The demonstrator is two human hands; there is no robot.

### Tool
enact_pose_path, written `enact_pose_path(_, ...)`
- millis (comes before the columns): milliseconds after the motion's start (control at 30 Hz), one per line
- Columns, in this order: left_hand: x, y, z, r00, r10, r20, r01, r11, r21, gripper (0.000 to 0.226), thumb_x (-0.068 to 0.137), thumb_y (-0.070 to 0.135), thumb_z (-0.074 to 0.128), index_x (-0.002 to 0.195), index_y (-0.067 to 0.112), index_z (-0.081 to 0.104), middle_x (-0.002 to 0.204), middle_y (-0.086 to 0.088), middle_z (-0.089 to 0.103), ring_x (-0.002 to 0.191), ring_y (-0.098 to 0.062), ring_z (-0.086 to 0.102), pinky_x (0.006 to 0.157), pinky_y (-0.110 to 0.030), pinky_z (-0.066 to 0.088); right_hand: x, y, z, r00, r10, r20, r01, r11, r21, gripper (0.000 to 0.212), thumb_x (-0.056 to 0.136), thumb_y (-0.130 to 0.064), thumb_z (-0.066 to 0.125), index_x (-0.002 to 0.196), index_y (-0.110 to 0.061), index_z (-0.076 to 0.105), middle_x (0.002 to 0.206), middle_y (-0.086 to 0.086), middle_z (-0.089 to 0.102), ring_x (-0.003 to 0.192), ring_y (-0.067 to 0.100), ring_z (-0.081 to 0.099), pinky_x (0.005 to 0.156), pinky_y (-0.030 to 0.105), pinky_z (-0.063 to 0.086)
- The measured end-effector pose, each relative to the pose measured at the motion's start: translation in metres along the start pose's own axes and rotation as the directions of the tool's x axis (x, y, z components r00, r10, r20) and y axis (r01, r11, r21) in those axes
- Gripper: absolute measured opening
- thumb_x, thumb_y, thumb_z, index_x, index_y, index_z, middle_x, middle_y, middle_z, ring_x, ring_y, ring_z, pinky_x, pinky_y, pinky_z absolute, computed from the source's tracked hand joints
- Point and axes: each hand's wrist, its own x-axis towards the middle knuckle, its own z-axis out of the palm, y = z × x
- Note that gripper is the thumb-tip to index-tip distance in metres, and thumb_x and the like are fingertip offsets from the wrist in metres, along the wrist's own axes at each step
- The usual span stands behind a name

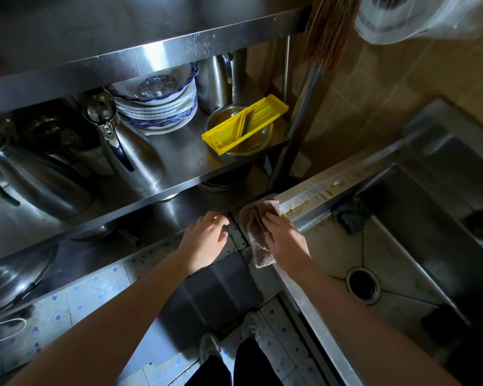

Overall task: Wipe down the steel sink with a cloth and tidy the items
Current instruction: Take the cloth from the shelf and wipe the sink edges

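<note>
The steel sink (pixel 315 199) fills the right side, its far-left rim strewn with yellow food crumbs (pixel 329 192). My right hand (pixel 286 240) holds a bunched brown cloth (pixel 258 227) against the sink's left corner, and the cloth's tail hangs over the edge. Just left of that corner my left hand (pixel 207 239) hovers with loosely curled fingers and holds nothing. A dark scouring pad (pixel 352 217) lies in the basin's far-left corner, and the round drain (pixel 363 285) sits at the basin's middle.
To the left stands a steel shelf rack (pixel 179 160) with kettles (pixel 129 151), stacked blue-and-white plates (pixel 159 107) and a yellow slicer (pixel 244 125) across a steel bowl. A broom (pixel 326 29) leans by the wall. Below me are tiled floor and a dark mat (pixel 212 291).
</note>
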Motion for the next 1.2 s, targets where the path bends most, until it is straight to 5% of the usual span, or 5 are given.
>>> enact_pose_path(367,0.0,0.004,0.014,1.0,0.014,-0.025,-0.014,1.0,-0.005,0.04,0.093,0.025,0.048,0.133,0.022,0.046,0.136,-0.001,0.049,0.119,-0.025,0.05,0.097,-0.036,0.038,0.028,0.059,-0.027,1.0,-0.004,-0.03,0.002,0.997,-0.083,0.036,0.086,0.005,0.055,0.118,-0.008,0.064,0.126,0.009,0.061,0.105,0.026,0.062,0.084,0.044,0.057)
enact_pose_path(633,0.018,0.033,0.031,0.996,0.079,0.048,-0.082,0.994,0.068,0.054,0.098,0.03,0.037,0.148,0.023,0.019,0.158,0.001,0.017,0.139,-0.022,0.029,0.11,-0.039,0.028,0.021,0.07,-0.016,0.997,0.064,-0.046,-0.063,0.998,0.028,0.053,0.079,-0.029,0.073,0.129,-0.019,0.058,0.139,0.003,0.052,0.126,0.02,0.048,0.098,0.035,0.045)
enact_pose_path(767,0.027,0.041,0.039,0.996,0.079,0.026,-0.081,0.993,0.086,0.052,0.098,0.03,0.036,0.146,0.018,0.024,0.156,0.0,0.022,0.137,-0.024,0.032,0.11,-0.039,0.028,0.01,0.068,-0.003,1.0,-0.015,0.013,0.014,0.999,0.047,0.046,0.086,-0.024,0.066,0.13,-0.017,0.056,0.142,0.003,0.049,0.133,0.024,0.043,0.103,0.044,0.045)
enact_pose_path(933,0.035,0.042,0.042,0.997,0.077,-0.017,-0.075,0.994,0.081,0.047,0.096,0.025,0.039,0.142,0.016,0.035,0.151,-0.002,0.034,0.133,-0.023,0.039,0.107,-0.039,0.034,0.016,0.08,-0.004,0.972,-0.222,-0.072,0.215,0.972,-0.099,0.027,0.08,-0.014,0.074,0.107,-0.014,0.072,0.128,0.005,0.062,0.115,0.03,0.06,0.085,0.046,0.056)
enact_pose_path(1200,0.037,0.036,0.04,0.994,0.096,-0.046,-0.092,0.992,0.087,0.043,0.093,0.02,0.046,0.135,0.017,0.047,0.144,-0.001,0.046,0.123,-0.025,0.051,0.096,-0.041,0.043,0.043,0.098,-0.016,0.986,0.076,-0.146,-0.072,0.997,0.032,0.015,0.079,-0.013,0.073,0.094,-0.009,0.073,0.123,0.008,0.059,0.107,0.033,0.05,0.074,0.043,0.056)
